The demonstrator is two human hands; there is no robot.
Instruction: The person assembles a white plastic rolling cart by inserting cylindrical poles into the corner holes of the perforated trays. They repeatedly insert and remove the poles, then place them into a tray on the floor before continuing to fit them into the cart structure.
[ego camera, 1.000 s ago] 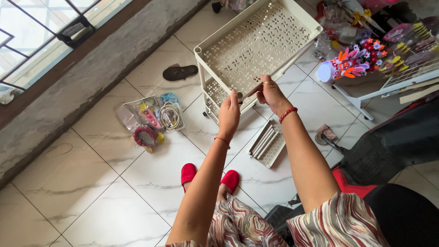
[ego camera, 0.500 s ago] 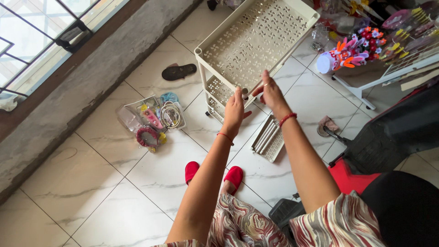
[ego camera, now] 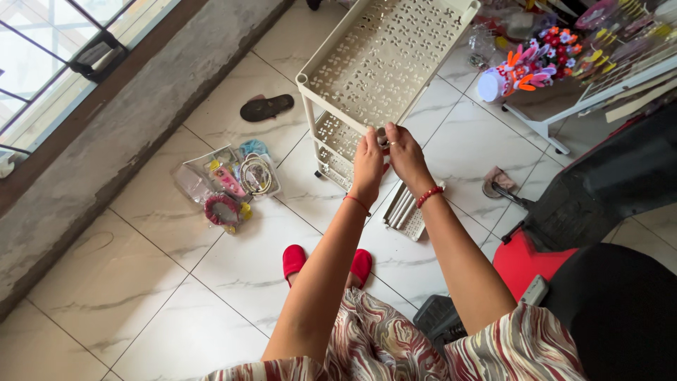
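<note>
Both arms reach straight out and down from the body, side by side, wrists nearly touching. The left hand (ego camera: 367,164) and the right hand (ego camera: 406,156) meet at the near corner of the cream perforated top tray (ego camera: 384,60) of a plastic shelf rack (ego camera: 331,137). The fingers of each hand curl over the tray's rim, so each grip is closed on that rim; whether anything small sits between the fingertips cannot be told. A red bracelet circles the right wrist, a thin red cord the left.

The top tray holds nothing. Below the hands, the rack's lower perforated trays show partly, their contents hidden.

Just below the right hand, a bundle of pale rails (ego camera: 407,210) lies on the tiled floor. Well to the left of the left hand lies a heap of clear packets with hair bands (ego camera: 229,185), and beyond it a dark sandal (ego camera: 266,107). Near the body, two red slippers (ego camera: 295,261) are on the feet.
</note>
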